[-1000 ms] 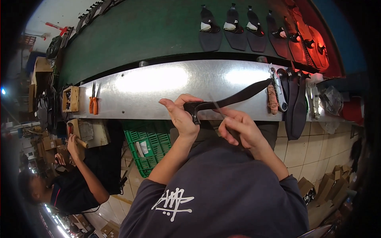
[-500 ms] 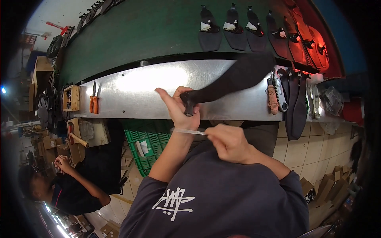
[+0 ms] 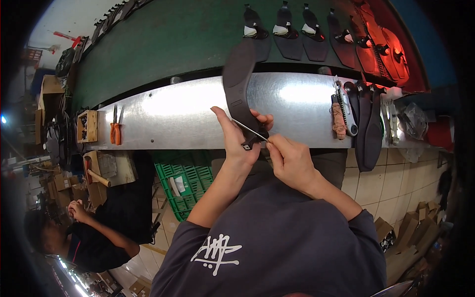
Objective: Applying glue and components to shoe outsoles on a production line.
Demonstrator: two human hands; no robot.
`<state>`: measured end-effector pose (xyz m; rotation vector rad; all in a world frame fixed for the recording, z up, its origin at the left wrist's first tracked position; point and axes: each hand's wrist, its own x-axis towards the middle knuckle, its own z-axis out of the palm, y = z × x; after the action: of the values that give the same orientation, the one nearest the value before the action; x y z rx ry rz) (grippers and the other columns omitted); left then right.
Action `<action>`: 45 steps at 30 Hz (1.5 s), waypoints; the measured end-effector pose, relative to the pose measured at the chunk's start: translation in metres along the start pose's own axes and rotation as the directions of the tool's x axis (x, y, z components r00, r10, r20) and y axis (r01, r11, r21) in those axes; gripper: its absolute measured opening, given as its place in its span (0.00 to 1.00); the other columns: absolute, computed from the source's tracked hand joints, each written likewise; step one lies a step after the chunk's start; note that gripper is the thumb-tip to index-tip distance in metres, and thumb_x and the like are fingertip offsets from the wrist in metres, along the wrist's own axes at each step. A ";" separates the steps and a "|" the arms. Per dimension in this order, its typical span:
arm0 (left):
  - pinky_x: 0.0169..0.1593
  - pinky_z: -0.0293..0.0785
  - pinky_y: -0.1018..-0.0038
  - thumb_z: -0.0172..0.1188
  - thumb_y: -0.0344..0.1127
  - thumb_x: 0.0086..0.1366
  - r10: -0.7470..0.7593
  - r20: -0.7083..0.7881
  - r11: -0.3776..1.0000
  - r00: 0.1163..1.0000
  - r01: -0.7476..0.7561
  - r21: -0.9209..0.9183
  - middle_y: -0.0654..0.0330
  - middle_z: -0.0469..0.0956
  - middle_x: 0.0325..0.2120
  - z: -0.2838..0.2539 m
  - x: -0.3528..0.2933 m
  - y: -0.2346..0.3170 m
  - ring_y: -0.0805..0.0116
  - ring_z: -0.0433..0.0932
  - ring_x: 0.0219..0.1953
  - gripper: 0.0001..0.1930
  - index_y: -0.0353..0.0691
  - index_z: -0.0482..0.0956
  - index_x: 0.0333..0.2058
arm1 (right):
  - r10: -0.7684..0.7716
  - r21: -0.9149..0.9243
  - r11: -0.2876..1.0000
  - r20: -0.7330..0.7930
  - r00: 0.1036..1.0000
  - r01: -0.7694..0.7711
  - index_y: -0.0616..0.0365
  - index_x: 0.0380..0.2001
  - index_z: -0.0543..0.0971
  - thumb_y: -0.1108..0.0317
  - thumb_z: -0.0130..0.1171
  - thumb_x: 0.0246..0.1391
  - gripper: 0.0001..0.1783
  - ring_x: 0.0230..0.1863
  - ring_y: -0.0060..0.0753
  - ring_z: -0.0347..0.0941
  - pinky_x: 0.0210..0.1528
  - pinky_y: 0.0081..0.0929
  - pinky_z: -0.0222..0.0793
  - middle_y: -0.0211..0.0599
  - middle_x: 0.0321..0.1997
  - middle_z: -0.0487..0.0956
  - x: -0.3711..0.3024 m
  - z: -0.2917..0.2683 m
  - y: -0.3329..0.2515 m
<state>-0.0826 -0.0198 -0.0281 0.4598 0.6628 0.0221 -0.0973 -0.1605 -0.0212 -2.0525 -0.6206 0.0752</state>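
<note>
My left hand (image 3: 241, 141) holds a black shoe sole (image 3: 238, 81) by its narrow end, over the front edge of the metal bench. The sole's broad end points away from me, above the bench's far side. My left thumb sticks out along one side while the fingers curl behind the narrow part. Pinched in my right hand (image 3: 293, 161) is a thin metal strip (image 3: 252, 131), which lies across the sole near its narrow end. A short dark piece (image 3: 247, 146) with a pale square tip shows at that end, over my left palm.
Black soles (image 3: 284, 42) lie on the green belt (image 3: 163, 44) beyond the bench (image 3: 163, 119). Orange-handled pliers (image 3: 115, 132) and a small wooden box (image 3: 88, 136) are left. A utility knife (image 3: 348, 116) and more soles (image 3: 368, 143) lie right. A person (image 3: 101, 232) sits lower left.
The sole has swung from pointing right to pointing away from me, its underside now facing up. The metal strip has moved from over my left wrist up onto the sole.
</note>
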 end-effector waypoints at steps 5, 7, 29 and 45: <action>0.30 0.73 0.66 0.33 0.81 0.55 -0.102 0.134 0.995 0.986 0.099 0.028 0.58 0.72 0.17 -0.020 0.008 0.002 0.60 0.72 0.20 0.42 0.41 0.70 0.25 | -0.016 0.102 0.995 0.089 0.996 0.007 0.60 0.31 0.72 0.74 0.55 0.54 0.03 0.25 0.51 0.74 0.26 0.41 0.68 0.45 0.24 0.75 -0.007 0.002 -0.001; 0.30 0.73 0.67 0.34 0.81 0.55 -0.077 0.129 0.993 0.989 0.065 0.099 0.58 0.71 0.17 -0.020 0.010 0.002 0.60 0.72 0.20 0.42 0.41 0.69 0.24 | -0.010 0.119 0.993 0.105 0.994 -0.002 0.61 0.31 0.72 0.76 0.55 0.54 0.02 0.25 0.50 0.74 0.26 0.38 0.67 0.45 0.24 0.74 -0.006 -0.001 -0.005; 0.60 0.59 0.66 0.56 0.50 0.66 0.899 0.196 -0.112 0.392 -0.229 0.967 0.50 0.70 0.54 -0.136 0.033 0.245 0.59 0.67 0.56 0.28 0.33 0.71 0.55 | 0.120 0.020 0.993 -0.150 0.981 -0.119 0.62 0.42 0.77 0.75 0.54 0.54 0.12 0.32 0.49 0.74 0.34 0.37 0.68 0.47 0.34 0.75 0.034 -0.051 0.047; 0.64 0.53 0.56 0.73 0.47 0.43 0.645 0.557 -0.248 0.524 -0.545 0.801 0.46 0.72 0.55 0.077 0.265 0.055 0.45 0.63 0.62 0.18 0.42 0.84 0.30 | 0.151 -0.412 0.889 -0.148 0.977 -0.200 0.54 0.59 0.67 0.73 0.61 0.46 0.33 0.41 0.46 0.66 0.40 0.39 0.67 0.43 0.39 0.68 0.050 -0.073 0.087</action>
<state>0.1805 0.0414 -0.1078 2.1851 0.3330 0.6614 0.0026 -0.2310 -0.0436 -2.5161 -0.4005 -0.0782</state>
